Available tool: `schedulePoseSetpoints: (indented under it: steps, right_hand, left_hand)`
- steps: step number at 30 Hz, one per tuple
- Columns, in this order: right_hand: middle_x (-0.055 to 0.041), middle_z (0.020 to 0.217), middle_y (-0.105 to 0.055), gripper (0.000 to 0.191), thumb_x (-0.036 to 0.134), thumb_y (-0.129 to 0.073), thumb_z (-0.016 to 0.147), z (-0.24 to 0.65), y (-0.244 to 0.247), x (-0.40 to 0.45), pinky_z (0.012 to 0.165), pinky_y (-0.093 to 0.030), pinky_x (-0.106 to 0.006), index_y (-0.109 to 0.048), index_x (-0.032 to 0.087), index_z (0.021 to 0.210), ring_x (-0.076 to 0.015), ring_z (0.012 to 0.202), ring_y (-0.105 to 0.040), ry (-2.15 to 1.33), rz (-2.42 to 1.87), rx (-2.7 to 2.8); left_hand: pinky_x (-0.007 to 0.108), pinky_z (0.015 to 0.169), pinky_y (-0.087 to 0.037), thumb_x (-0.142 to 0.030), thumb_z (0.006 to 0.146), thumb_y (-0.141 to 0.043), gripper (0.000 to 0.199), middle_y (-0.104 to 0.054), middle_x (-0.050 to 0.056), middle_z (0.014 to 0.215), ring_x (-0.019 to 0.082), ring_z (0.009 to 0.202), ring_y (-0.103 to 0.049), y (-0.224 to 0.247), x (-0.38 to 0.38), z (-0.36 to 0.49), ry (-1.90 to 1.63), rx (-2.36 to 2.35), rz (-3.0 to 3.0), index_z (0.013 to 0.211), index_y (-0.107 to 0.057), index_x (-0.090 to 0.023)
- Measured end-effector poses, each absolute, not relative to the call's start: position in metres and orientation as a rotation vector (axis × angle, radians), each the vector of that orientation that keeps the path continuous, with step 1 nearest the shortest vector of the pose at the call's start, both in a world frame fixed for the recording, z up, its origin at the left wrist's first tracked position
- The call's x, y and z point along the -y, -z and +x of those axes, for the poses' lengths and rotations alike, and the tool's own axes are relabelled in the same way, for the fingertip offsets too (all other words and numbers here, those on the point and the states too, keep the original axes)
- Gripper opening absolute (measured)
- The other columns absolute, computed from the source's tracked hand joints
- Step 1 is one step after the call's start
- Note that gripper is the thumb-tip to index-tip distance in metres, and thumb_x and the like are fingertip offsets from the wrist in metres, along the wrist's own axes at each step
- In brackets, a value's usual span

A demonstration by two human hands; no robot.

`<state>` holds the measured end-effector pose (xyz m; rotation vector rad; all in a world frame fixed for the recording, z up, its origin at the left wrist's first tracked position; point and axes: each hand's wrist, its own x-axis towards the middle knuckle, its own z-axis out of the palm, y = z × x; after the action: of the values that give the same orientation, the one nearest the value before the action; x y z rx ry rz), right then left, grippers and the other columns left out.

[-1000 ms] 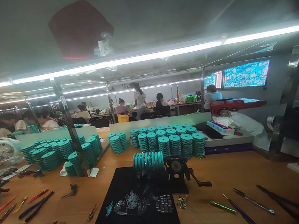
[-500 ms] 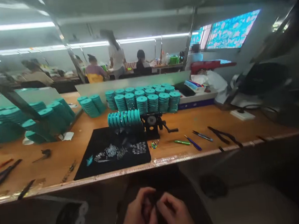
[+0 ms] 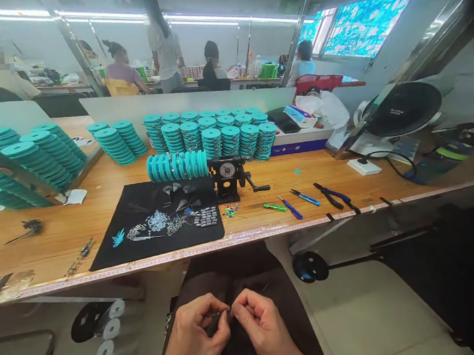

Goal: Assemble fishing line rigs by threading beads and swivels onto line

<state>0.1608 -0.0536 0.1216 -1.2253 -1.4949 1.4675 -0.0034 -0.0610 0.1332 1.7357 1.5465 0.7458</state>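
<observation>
Head camera is looking down at my hands, which are working below the near side of the black mat (image 3: pixel 156 244), off the table (image 3: pixel 61 238) and over the dark cloth on my lap (image 3: pixel 232 276); my left hand (image 3: pixel 198 333) is pinching a thin metal piece (image 3: pixel 225 313) between finger and thumb; my right hand (image 3: pixel 265 328) is closed in a pinch at the same piece, touching it; the piece is too small for me to tell its exact kind; small metal parts (image 3: pixel 205 216) and dark feathery bits (image 3: pixel 179 201) are lying on the mat; teal spools (image 3: pixel 176 166) are sitting on a hand-crank winder (image 3: pixel 227 174) just beyond the mat's far right corner; stacks of teal spools (image 3: pixel 212 142) are standing farther beyond the mat; coloured beads (image 3: pixel 230 211) are lying just right of the mat; a green-handled tool (image 3: pixel 274 207), a blue-handled tool (image 3: pixel 291 207) and pliers (image 3: pixel 332 194) are lying farther right of the mat; a co-worker (image 3: pixel 122 71) is sitting well beyond the mat, behind a partition (image 3: pixel 182 102).
</observation>
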Motion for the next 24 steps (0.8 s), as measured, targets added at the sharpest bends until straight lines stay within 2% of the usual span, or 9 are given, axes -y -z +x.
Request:
schedulePoseSetpoints:
  steps: [6,8,12,15,24]
  right_hand:
    - [0.0038,0.061,-0.041,0.039,0.047,-0.049,0.095,0.161,-0.122,0.053,0.05,-0.025,-0.024,-0.058,0.016,0.074,-0.0109,0.054,-0.032,-1.386,-1.281,1.452]
    - [0.0031,0.063,-0.043,0.039,0.047,-0.049,0.095,0.161,-0.12,0.053,0.052,-0.027,-0.024,-0.058,0.016,0.075,-0.0113,0.056,-0.035,-1.39,-1.283,1.442]
    - [0.0035,0.064,-0.042,0.039,0.048,-0.049,0.095,0.163,-0.118,0.054,0.052,-0.027,-0.024,-0.055,0.016,0.073,-0.0111,0.057,-0.034,-1.429,-1.269,1.443]
    - [0.0046,0.062,-0.037,0.039,0.048,-0.049,0.095,0.164,-0.117,0.054,0.05,-0.025,-0.024,-0.051,0.017,0.071,-0.0107,0.055,-0.031,-1.424,-1.281,1.441]
    - [0.0042,0.061,-0.039,0.039,0.048,-0.05,0.094,0.162,-0.114,0.055,0.049,-0.024,-0.024,-0.057,0.016,0.073,-0.0106,0.054,-0.032,-1.394,-1.276,1.442]
  left_hand:
    - [0.018,0.043,-0.037,-0.014,0.076,-0.053,0.012,-0.054,-0.003,0.056,0.009,0.044,-0.048,-0.135,0.06,-0.003,-0.737,-1.645,1.843,0.066,-0.053,-0.02]
    - [0.018,0.045,-0.04,-0.016,0.079,-0.053,0.009,-0.059,-0.002,0.06,0.01,0.047,-0.051,-0.139,0.059,-0.003,-0.72,-1.595,1.83,0.074,-0.059,-0.02]
    - [0.018,0.056,-0.05,-0.022,0.084,-0.053,0.018,-0.073,0.001,0.077,0.014,0.064,-0.066,-0.145,0.059,-0.002,-0.735,-1.473,1.713,0.091,-0.07,-0.023]
    - [0.017,0.059,-0.053,-0.023,0.084,-0.055,0.019,-0.076,0.001,0.08,0.015,0.072,-0.07,-0.145,0.06,-0.003,-0.754,-1.434,1.621,0.089,-0.074,-0.025]
    - [0.016,0.049,-0.046,-0.018,0.079,-0.058,0.014,-0.072,0.001,0.066,0.014,0.06,-0.065,-0.134,0.059,-0.001,-0.79,-1.564,1.617,0.072,-0.069,-0.02]
